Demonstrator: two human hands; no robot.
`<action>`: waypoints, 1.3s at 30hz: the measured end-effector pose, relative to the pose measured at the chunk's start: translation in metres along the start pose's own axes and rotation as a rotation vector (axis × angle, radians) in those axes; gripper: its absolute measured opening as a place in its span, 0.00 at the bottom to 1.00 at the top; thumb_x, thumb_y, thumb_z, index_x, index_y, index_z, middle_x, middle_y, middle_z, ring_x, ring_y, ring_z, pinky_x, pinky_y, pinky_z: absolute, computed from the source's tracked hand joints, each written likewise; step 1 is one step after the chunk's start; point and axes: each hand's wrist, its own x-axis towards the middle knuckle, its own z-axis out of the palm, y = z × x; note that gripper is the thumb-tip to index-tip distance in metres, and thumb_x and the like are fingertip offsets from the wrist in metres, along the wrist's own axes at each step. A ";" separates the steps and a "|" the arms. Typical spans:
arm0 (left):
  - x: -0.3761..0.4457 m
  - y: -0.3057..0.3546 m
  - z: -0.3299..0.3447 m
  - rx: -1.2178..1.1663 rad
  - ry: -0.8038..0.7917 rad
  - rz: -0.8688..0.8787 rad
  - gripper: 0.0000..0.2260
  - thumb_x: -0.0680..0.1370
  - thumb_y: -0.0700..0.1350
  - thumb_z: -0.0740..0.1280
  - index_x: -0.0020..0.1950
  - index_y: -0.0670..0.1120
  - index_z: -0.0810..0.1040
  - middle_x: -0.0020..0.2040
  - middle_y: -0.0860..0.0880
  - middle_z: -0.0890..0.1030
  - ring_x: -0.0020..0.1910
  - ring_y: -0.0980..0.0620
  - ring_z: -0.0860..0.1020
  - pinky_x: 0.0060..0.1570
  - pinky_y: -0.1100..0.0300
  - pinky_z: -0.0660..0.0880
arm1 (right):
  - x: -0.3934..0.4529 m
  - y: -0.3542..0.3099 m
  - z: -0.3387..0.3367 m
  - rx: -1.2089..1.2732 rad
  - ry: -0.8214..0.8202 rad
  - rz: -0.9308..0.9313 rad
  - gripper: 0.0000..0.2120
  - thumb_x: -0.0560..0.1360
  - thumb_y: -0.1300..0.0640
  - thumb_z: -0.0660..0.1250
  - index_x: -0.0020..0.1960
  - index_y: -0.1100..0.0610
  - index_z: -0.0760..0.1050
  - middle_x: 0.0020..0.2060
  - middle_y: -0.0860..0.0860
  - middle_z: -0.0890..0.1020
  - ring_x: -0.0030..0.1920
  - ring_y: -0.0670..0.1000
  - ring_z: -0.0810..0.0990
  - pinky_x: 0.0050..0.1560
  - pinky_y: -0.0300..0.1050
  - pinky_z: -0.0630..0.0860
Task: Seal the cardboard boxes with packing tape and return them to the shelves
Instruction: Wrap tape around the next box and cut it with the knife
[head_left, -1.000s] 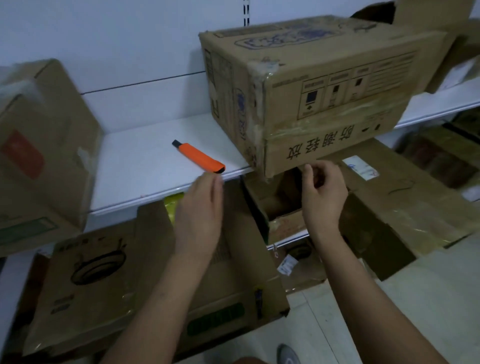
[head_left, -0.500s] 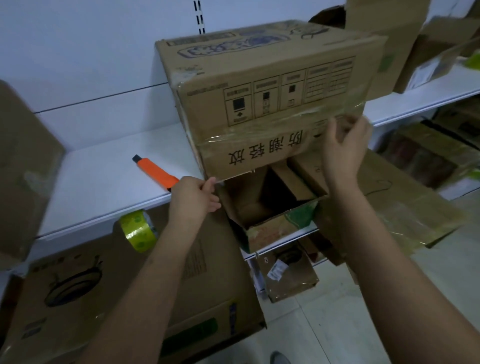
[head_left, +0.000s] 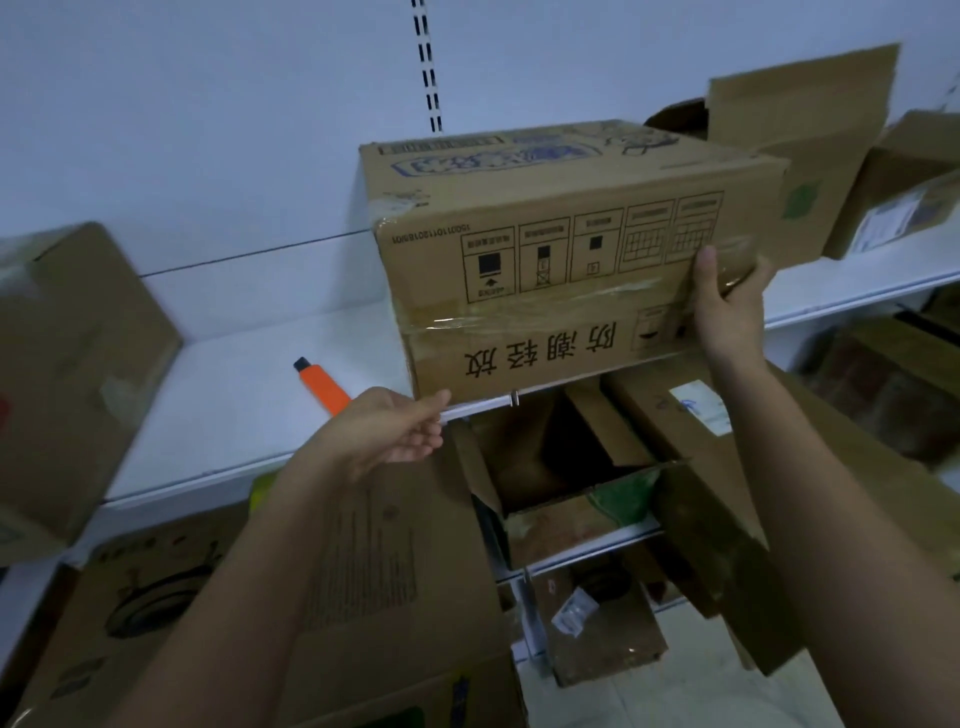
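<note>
A taped cardboard box (head_left: 566, 260) with upside-down printed characters sits on the white shelf (head_left: 234, 395), its front face crossed by clear tape. My right hand (head_left: 727, 306) grips the box's right front corner, thumb on the front face and fingers round the side. My left hand (head_left: 389, 431) is at the box's lower left corner, fingers loosely curled, its fingertips touching the bottom edge. An orange utility knife (head_left: 322, 387) lies on the shelf just left of the box. A bit of yellow-green tape roll (head_left: 262, 486) shows below the shelf edge behind my left forearm.
An open box (head_left: 571, 488) stands on the lower shelf under the taped one. A large box (head_left: 363, 597) with flaps up stands in front of me at lower left. More boxes are at the far left (head_left: 67, 374) and upper right (head_left: 810, 135) of the shelf.
The box has slid further back onto the shelf. My right hand moved up to its right front corner. My left hand has opened a little at the lower left corner.
</note>
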 end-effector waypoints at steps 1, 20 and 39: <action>0.000 0.001 0.002 -0.016 0.020 0.053 0.15 0.76 0.51 0.71 0.45 0.38 0.80 0.36 0.46 0.82 0.33 0.54 0.82 0.35 0.64 0.79 | 0.000 -0.001 -0.002 0.008 -0.009 0.010 0.40 0.75 0.29 0.59 0.76 0.52 0.54 0.68 0.50 0.74 0.67 0.53 0.73 0.68 0.50 0.69; -0.012 0.039 -0.025 -0.557 0.283 0.772 0.35 0.68 0.59 0.78 0.69 0.49 0.67 0.67 0.44 0.76 0.64 0.45 0.78 0.56 0.49 0.80 | -0.067 -0.028 -0.023 0.363 0.006 -0.039 0.12 0.77 0.33 0.58 0.45 0.39 0.70 0.50 0.47 0.78 0.58 0.55 0.78 0.62 0.63 0.74; -0.106 0.159 0.003 -0.220 0.099 1.343 0.38 0.80 0.67 0.56 0.82 0.48 0.49 0.78 0.51 0.64 0.76 0.55 0.64 0.75 0.52 0.63 | -0.080 -0.176 -0.035 0.216 -0.300 -0.594 0.38 0.65 0.24 0.63 0.69 0.39 0.59 0.54 0.18 0.72 0.56 0.22 0.70 0.52 0.20 0.69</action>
